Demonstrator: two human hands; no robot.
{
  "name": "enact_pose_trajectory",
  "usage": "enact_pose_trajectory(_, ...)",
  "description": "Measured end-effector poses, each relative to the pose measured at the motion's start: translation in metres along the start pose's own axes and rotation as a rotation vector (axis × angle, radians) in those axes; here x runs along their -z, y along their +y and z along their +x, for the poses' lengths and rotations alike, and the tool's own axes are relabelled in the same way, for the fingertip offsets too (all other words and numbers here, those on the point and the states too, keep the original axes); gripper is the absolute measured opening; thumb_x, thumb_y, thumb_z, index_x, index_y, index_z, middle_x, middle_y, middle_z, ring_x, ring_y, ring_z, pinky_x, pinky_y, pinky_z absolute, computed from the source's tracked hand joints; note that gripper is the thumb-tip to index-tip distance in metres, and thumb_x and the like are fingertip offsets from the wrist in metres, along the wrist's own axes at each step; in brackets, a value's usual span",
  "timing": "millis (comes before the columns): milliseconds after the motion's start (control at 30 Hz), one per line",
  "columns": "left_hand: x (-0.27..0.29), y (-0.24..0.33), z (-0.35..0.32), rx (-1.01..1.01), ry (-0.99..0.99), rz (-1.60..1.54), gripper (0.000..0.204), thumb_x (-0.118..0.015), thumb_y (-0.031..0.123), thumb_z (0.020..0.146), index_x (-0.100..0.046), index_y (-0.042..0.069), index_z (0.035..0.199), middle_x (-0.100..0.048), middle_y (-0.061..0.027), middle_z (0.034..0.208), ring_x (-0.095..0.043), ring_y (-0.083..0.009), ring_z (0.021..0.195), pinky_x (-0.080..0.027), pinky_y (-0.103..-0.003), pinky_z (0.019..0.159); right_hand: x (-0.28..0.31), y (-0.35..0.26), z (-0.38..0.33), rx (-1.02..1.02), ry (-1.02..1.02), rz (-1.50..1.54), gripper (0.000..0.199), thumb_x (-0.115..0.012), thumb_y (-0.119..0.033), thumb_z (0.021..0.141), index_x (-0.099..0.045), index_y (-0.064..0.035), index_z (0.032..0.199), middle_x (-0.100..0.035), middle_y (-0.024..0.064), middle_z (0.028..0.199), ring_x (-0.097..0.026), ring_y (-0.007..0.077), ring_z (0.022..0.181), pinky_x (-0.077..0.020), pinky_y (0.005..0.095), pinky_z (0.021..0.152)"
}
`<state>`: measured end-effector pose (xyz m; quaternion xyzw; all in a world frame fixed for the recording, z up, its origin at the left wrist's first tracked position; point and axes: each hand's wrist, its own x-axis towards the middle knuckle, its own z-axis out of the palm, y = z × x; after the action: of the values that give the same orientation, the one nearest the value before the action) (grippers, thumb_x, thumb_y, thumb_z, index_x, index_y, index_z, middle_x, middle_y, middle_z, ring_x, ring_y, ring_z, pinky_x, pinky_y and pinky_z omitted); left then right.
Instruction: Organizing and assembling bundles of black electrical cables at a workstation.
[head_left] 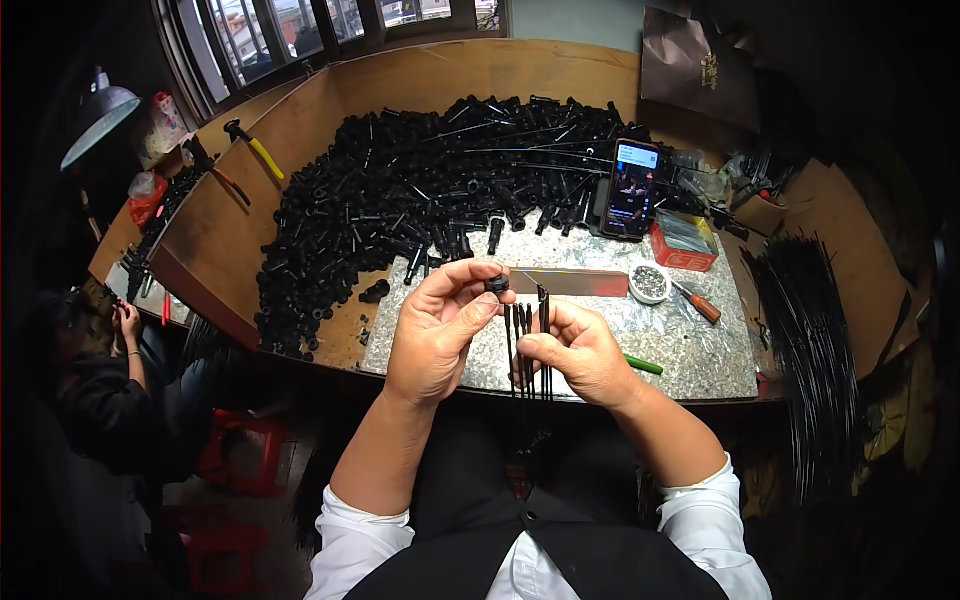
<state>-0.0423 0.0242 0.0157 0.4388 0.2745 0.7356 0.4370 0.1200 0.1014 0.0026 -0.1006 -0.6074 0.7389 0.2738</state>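
Observation:
Between the thumb and fingers of my left hand (440, 330) is a small black ribbed plastic part (497, 285). My right hand (580, 352) grips a bunch of thin black rods (528, 345), which hang down towards my lap. Their upper ends stand close to the black part, just below and right of it. Whether any rod touches the part, I cannot tell. Behind both hands lies a flat reddish-brown bar (572, 283) on the speckled stone slab (700, 345).
A large heap of black plastic parts (400, 190) fills the wooden-walled bench. Right of centre stand a phone (632, 190), a white cup of small metal pieces (650, 283), a screwdriver (703, 306) and a red box (684, 245). Long black rods (805, 350) hang at right. Another person (115, 400) works at left.

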Motion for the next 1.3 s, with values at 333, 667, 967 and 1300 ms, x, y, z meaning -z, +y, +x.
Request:
enact_pose_trajectory(333,-0.001,0.004,0.000,0.027,-0.039,-0.041,0.024,-0.054,-0.004,0.089,-0.055,-0.002,0.113,-0.058,-0.0130,0.116,-0.057,-0.0153,0.101,-0.047,-0.029,0.090,0.002,-0.001,-0.001,-0.020,-0.010,0.059,0.011,-0.063,-0.010,0.089,-0.055,-0.0021,0.093,-0.062,0.0028,0.080,-0.058,0.0073,0.071,-0.0478,0.0215,0.064)
enact_pose_trajectory(667,-0.001,0.004,-0.001,0.005,-0.095,0.044,0.026,-0.056,-0.004,0.087,-0.057,-0.003,0.112,-0.056,-0.0116,0.117,-0.055,-0.0173,0.108,-0.044,-0.031,0.096,0.003,0.000,-0.002,-0.031,-0.005,0.057,0.013,-0.063,-0.009,0.089,-0.057,-0.0009,0.096,-0.062,0.0024,0.082,-0.058,0.0069,0.072,-0.0480,0.0217,0.065)
enact_pose_trajectory(967,-0.007,0.007,-0.004,-0.080,-0.127,0.127,0.024,-0.061,-0.003,0.085,-0.059,-0.003,0.108,-0.057,-0.0122,0.113,-0.056,-0.0189,0.108,-0.044,-0.032,0.095,-0.006,-0.001,-0.004,-0.015,-0.020,0.094,0.011,-0.063,-0.005,0.088,-0.057,0.0005,0.095,-0.061,0.0032,0.081,-0.059,0.0077,0.070,-0.0495,0.0224,0.062)
enact_pose_trajectory(1300,-0.008,0.009,-0.005,-0.112,-0.156,0.143,0.019,-0.059,-0.003,0.086,-0.059,-0.001,0.105,-0.059,-0.0132,0.110,-0.057,-0.0184,0.105,-0.044,-0.032,0.095,-0.011,-0.005,-0.008,-0.011,-0.064,-0.006,0.012,-0.056,-0.012,0.093,-0.051,-0.0012,0.093,-0.060,0.0052,0.080,-0.061,0.0134,0.073,-0.0500,0.0273,0.067)
